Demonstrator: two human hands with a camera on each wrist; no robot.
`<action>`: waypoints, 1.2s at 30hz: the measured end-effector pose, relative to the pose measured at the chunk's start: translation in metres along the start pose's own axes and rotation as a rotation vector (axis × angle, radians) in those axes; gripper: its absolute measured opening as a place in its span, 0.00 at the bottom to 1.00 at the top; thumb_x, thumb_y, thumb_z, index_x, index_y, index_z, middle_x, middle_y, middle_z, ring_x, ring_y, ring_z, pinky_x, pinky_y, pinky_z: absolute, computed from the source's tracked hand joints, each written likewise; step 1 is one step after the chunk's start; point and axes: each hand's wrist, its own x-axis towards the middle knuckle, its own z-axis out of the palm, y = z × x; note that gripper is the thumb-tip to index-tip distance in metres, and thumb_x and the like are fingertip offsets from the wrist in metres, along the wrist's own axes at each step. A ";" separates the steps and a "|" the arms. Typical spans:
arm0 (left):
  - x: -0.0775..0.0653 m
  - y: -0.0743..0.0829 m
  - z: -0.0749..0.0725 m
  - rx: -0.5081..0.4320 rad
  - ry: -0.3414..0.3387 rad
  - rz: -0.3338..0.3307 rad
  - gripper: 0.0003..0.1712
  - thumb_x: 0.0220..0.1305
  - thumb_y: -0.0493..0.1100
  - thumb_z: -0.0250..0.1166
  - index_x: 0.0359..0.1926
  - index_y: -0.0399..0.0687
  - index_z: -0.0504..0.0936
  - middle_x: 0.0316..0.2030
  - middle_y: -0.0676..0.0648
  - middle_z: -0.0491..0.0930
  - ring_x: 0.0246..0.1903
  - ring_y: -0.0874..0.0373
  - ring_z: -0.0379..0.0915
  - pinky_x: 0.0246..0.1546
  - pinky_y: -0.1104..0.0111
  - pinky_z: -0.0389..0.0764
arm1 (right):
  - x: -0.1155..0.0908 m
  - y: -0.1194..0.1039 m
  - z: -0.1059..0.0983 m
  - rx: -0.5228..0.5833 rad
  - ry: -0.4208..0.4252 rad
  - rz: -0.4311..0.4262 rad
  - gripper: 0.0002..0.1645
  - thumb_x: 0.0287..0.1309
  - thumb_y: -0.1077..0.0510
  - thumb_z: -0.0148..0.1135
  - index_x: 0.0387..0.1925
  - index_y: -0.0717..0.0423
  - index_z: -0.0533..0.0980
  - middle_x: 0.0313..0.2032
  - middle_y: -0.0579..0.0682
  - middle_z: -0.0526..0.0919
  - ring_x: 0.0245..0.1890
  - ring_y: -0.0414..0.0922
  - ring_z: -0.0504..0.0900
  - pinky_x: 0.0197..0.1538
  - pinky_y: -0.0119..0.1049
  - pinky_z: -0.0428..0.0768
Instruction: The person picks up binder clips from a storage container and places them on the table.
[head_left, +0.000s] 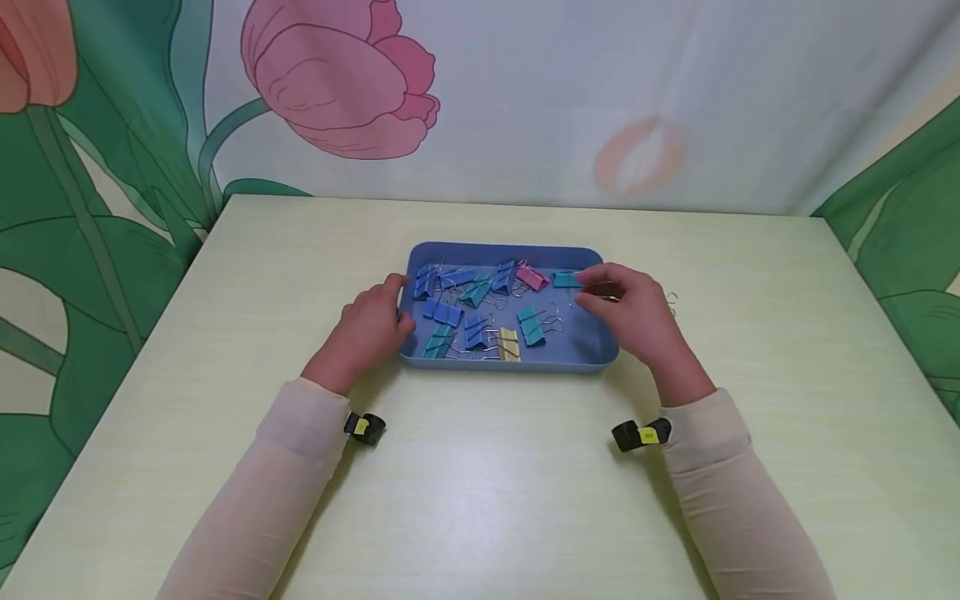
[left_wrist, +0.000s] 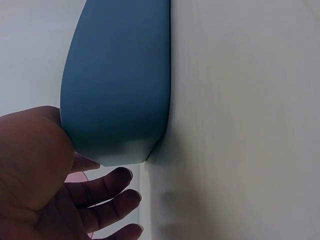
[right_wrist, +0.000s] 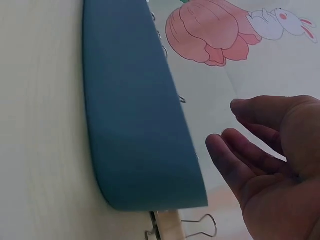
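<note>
A blue rectangular tray (head_left: 510,367) lies on the table with several binder clips inside. My left hand (head_left: 367,329) holds the tray's left end at the rim; in the left wrist view its other fingers (left_wrist: 112,205) spread beside the corner. Over the tray's right end hovers my right hand (head_left: 626,308), thumb and fingers apart with nothing between them in the right wrist view. Nearest to its fingertips is a teal binder clip (head_left: 565,279). A pink clip (head_left: 532,277), a yellow clip (head_left: 508,344) and a blue clip (head_left: 476,332) lie farther left.
Just outside the tray's right end sits a pale binder clip (right_wrist: 170,225), mostly hidden behind my right hand in the head view. The light table (head_left: 495,500) extends around the tray. A flowered curtain (head_left: 525,100) hangs behind its far edge.
</note>
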 end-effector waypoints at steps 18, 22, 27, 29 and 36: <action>0.001 0.000 0.000 -0.015 -0.019 -0.004 0.30 0.61 0.42 0.49 0.64 0.41 0.56 0.39 0.40 0.75 0.32 0.50 0.67 0.33 0.62 0.70 | -0.002 -0.005 0.027 -0.088 -0.129 -0.064 0.19 0.53 0.52 0.62 0.49 0.47 0.77 0.48 0.47 0.79 0.48 0.45 0.79 0.48 0.42 0.78; 0.001 0.000 0.000 -0.018 -0.025 -0.004 0.30 0.61 0.42 0.48 0.65 0.41 0.55 0.38 0.41 0.75 0.32 0.50 0.67 0.33 0.63 0.69 | -0.002 -0.003 0.031 -0.116 -0.100 -0.072 0.18 0.53 0.52 0.62 0.48 0.47 0.78 0.46 0.46 0.80 0.46 0.44 0.79 0.45 0.40 0.78; 0.001 0.001 -0.001 -0.029 -0.033 -0.010 0.31 0.61 0.42 0.48 0.65 0.42 0.55 0.35 0.42 0.74 0.30 0.51 0.67 0.30 0.64 0.68 | -0.001 -0.002 0.035 -0.134 -0.077 -0.058 0.17 0.54 0.52 0.61 0.46 0.47 0.79 0.44 0.45 0.80 0.42 0.42 0.78 0.41 0.37 0.79; 0.001 0.001 0.000 -0.035 -0.036 -0.014 0.31 0.61 0.43 0.48 0.65 0.42 0.55 0.33 0.43 0.73 0.30 0.51 0.67 0.29 0.65 0.67 | -0.001 -0.002 0.036 -0.148 -0.069 -0.056 0.15 0.54 0.52 0.61 0.45 0.48 0.79 0.42 0.45 0.81 0.39 0.42 0.78 0.38 0.35 0.78; 0.001 0.000 0.000 -0.037 -0.038 -0.014 0.31 0.61 0.42 0.48 0.65 0.42 0.55 0.30 0.43 0.72 0.28 0.51 0.67 0.27 0.65 0.66 | -0.001 -0.005 0.037 -0.173 -0.052 -0.040 0.11 0.54 0.52 0.60 0.38 0.50 0.82 0.34 0.46 0.83 0.32 0.42 0.78 0.32 0.33 0.75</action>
